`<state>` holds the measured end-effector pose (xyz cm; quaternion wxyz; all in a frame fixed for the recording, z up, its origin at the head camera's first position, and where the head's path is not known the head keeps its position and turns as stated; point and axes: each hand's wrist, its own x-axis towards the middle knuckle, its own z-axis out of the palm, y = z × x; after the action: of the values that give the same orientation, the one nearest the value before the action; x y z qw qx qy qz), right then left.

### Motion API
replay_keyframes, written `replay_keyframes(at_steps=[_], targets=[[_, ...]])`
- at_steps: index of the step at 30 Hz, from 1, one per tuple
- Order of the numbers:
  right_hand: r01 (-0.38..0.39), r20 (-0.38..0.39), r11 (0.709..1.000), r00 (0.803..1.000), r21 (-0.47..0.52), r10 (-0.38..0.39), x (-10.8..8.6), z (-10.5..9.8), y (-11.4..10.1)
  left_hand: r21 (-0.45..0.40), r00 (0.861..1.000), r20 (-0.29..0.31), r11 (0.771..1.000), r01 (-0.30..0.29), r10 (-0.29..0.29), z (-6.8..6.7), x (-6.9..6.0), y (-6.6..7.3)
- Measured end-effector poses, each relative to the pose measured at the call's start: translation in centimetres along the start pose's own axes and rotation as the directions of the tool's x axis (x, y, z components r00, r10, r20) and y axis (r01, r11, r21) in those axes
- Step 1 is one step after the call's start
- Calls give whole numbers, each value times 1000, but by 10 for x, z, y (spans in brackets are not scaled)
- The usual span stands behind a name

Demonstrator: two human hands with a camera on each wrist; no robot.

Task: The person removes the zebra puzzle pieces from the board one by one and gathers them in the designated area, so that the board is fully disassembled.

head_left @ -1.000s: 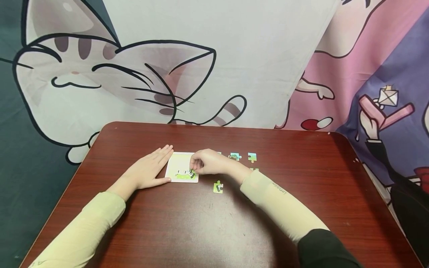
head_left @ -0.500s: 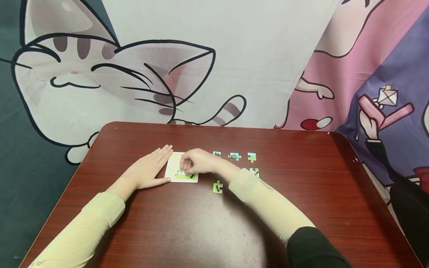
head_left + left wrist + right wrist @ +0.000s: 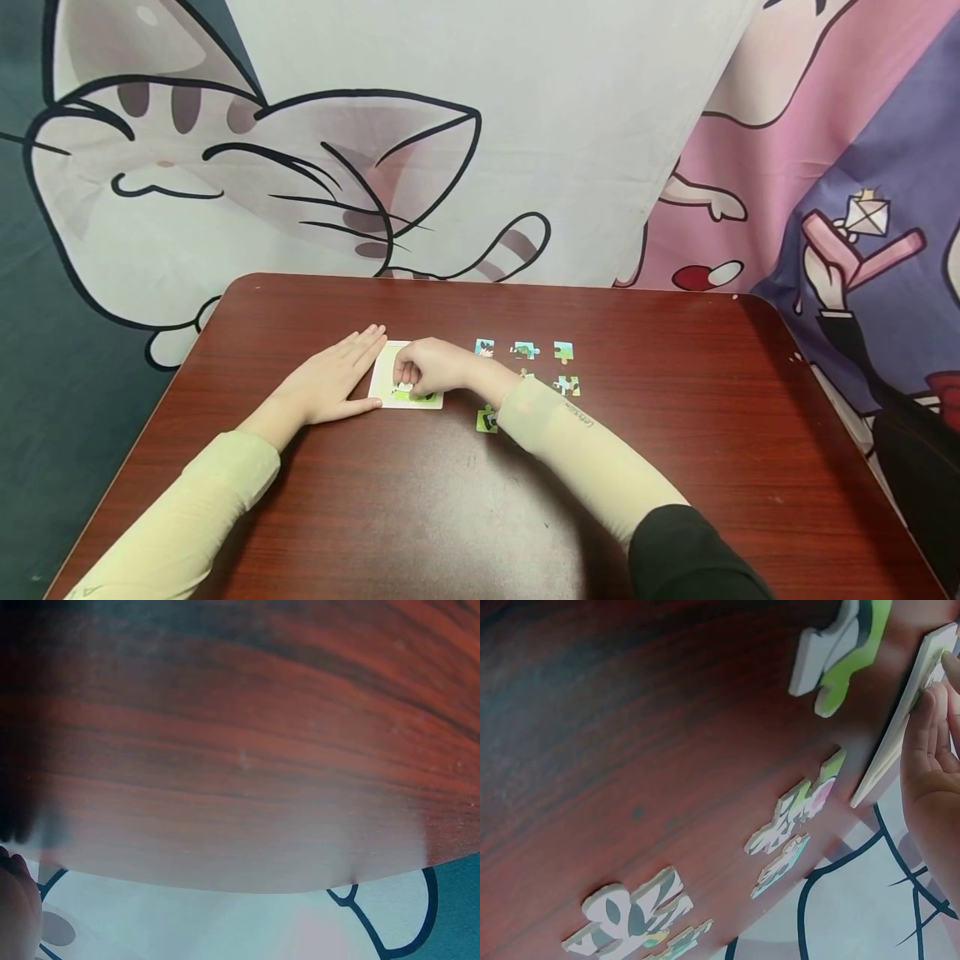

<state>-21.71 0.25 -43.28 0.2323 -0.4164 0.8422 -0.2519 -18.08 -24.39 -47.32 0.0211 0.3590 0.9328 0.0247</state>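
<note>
A pale square puzzle board (image 3: 386,367) lies on the table, with green, black and white picture pieces along its near side. My left hand (image 3: 333,379) rests flat beside the board, fingers straight and touching its left edge. Over the board, my right hand (image 3: 435,367) has curled fingers and pinches a puzzle piece (image 3: 405,387), mostly hidden below the fingertips. In the right wrist view that hand (image 3: 934,742) meets the board (image 3: 896,727) at the right edge. Only a bit of the left hand (image 3: 16,911) shows in the left wrist view.
Loose puzzle pieces lie right of the board: a blue one (image 3: 485,347), a blue-green one (image 3: 526,351), a blue-yellow one (image 3: 564,352), a white-green one (image 3: 567,386) and a green one (image 3: 487,419). Behind the brown table (image 3: 637,417) hangs a cartoon cloth (image 3: 585,125).
My right hand has moved left across the board, from its right side towards the middle. Loose pieces at the back have come into view. My left hand has stayed in place.
</note>
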Motion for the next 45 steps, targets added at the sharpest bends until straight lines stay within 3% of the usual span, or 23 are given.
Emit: replay_keyframes(at_steps=[6, 15, 23, 33, 45], targets=[[3, 7, 1000, 1000, -4, -3, 1, 2, 4, 6, 1000, -5, 1000, -4, 4, 1, 0, 0], [-1, 31, 1000, 1000, -14, 2, 2, 0, 5, 12, 997, -67, 999, -38, 38, 3, -1, -2], [18, 42, 998, 999, -67, -15, 2, -1, 4, 5, 1000, -13, 1000, -14, 15, 3, 1, -3], [3, 49, 999, 999, -37, -1, 4, 0, 6, 7, 1000, -9, 1000, -18, 18, 3, 1, -3], [36, -23, 998, 999, -45, -37, 2, 4, 10, 4, 1000, 1, 1000, -9, 9, 3, 0, -2]])
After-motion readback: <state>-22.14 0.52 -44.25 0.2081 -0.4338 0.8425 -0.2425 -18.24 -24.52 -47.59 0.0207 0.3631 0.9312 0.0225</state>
